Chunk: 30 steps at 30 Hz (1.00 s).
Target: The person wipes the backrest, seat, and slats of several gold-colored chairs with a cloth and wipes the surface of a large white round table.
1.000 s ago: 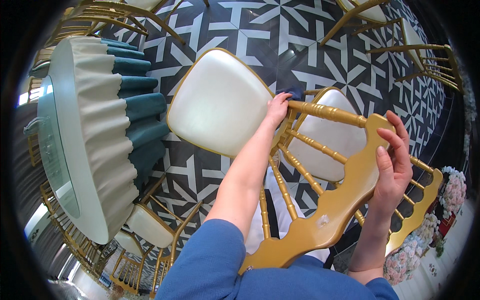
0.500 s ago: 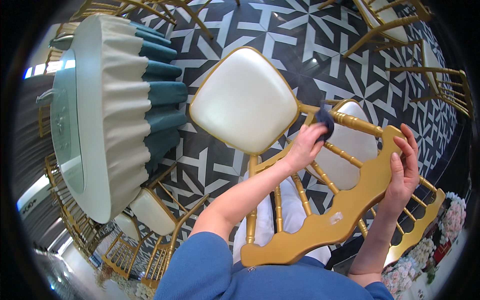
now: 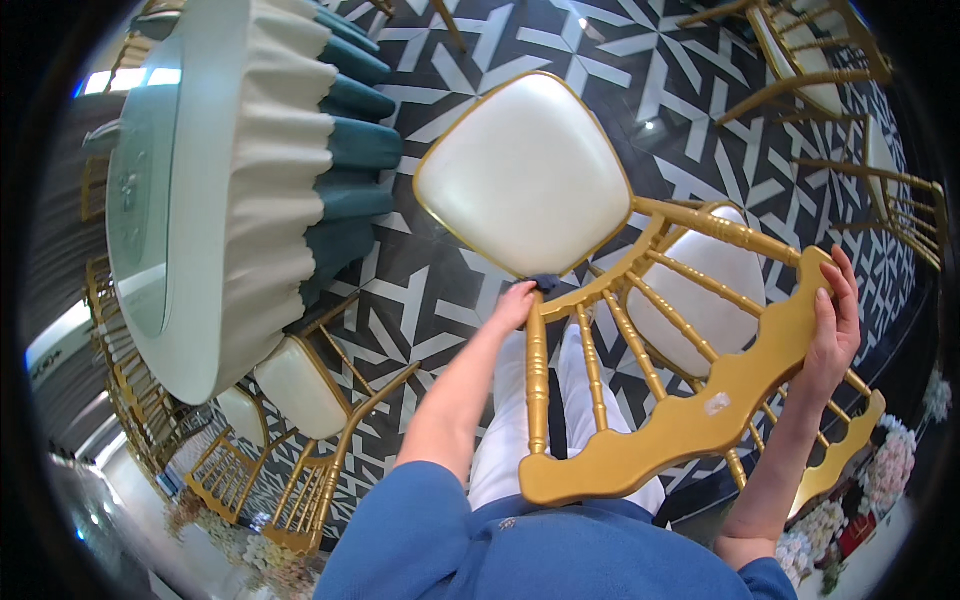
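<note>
A gold chair (image 3: 680, 440) stands in front of me, its spindled back toward my body and its white padded seat (image 3: 525, 175) beyond. My left hand (image 3: 516, 304) is closed round a dark blue cloth (image 3: 543, 283), pressed at the top of the back's left post, beside the seat's near corner. At the right end of the curved top rail, my right hand (image 3: 832, 330) grips the wood, thumb on the near face. A pale worn patch (image 3: 717, 403) marks the rail.
Another gold chair with a white seat (image 3: 695, 290) stands close behind the spindles. To the left is a round table with a cream and teal cloth (image 3: 275, 200). More gold chairs (image 3: 305, 390) stand at lower left and upper right. Flowers (image 3: 890, 465) line the lower right.
My left hand has moved the cloth from the right post's side across to the left post. My right hand keeps its hold on the rail. The whole view has shifted slightly.
</note>
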Each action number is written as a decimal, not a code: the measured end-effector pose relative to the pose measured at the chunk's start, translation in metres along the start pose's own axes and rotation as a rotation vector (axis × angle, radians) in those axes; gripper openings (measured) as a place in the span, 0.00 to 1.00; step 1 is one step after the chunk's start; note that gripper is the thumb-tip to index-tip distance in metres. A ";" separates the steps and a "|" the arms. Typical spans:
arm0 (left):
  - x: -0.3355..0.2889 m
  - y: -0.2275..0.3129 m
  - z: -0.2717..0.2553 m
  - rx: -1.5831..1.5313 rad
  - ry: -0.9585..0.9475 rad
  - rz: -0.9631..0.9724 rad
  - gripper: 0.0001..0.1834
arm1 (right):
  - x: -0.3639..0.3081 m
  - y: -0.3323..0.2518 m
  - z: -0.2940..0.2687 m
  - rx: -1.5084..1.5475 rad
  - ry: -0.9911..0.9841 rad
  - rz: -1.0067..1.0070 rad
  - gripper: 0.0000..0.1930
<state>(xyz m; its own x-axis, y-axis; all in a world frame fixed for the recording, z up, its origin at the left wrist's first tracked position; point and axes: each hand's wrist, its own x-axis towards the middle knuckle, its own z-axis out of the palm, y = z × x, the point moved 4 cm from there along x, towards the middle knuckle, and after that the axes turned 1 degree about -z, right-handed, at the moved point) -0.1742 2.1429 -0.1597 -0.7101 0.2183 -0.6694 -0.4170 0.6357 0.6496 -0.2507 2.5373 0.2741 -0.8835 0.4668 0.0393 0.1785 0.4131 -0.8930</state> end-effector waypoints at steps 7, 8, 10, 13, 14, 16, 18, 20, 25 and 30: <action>-0.091 0.040 0.019 -0.928 -0.046 -0.391 0.18 | -0.001 0.016 -0.004 0.124 0.009 0.061 0.20; -0.110 0.046 0.021 -1.172 -0.123 -0.406 0.19 | 0.000 0.019 -0.004 0.166 0.011 0.078 0.22; -0.150 0.085 0.012 -1.424 -0.196 -0.612 0.23 | 0.004 0.035 -0.015 0.186 0.012 0.136 0.26; -0.195 0.118 0.003 -1.622 -0.225 -0.690 0.24 | 0.005 0.028 -0.012 0.180 -0.074 0.352 0.33; -0.202 0.124 0.002 -1.710 -0.236 -0.679 0.24 | 0.006 0.026 -0.010 0.229 -0.085 0.356 0.34; -0.210 0.137 0.001 -1.878 -0.143 -0.600 0.23 | 0.010 0.025 -0.005 0.278 -0.118 0.381 0.38; -0.204 0.137 0.007 -1.852 -0.091 -0.579 0.20 | 0.013 0.039 -0.006 0.431 -0.156 0.488 0.29; -0.193 0.127 0.018 -1.818 -0.056 -0.535 0.17 | 0.014 0.058 -0.006 0.563 -0.210 0.626 0.20; -0.190 0.120 0.022 -1.765 -0.065 -0.446 0.14 | 0.020 0.084 -0.008 0.584 -0.284 0.542 0.13; -0.226 0.111 -0.014 -1.761 0.069 -0.436 0.14 | -0.037 0.053 0.002 0.543 -0.184 0.583 0.15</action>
<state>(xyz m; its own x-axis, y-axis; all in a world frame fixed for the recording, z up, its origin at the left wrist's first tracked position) -0.0678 2.1534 0.0684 -0.3981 0.2119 -0.8925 -0.5730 -0.8172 0.0616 -0.2098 2.5407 0.2243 -0.7786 0.3344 -0.5310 0.4384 -0.3155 -0.8416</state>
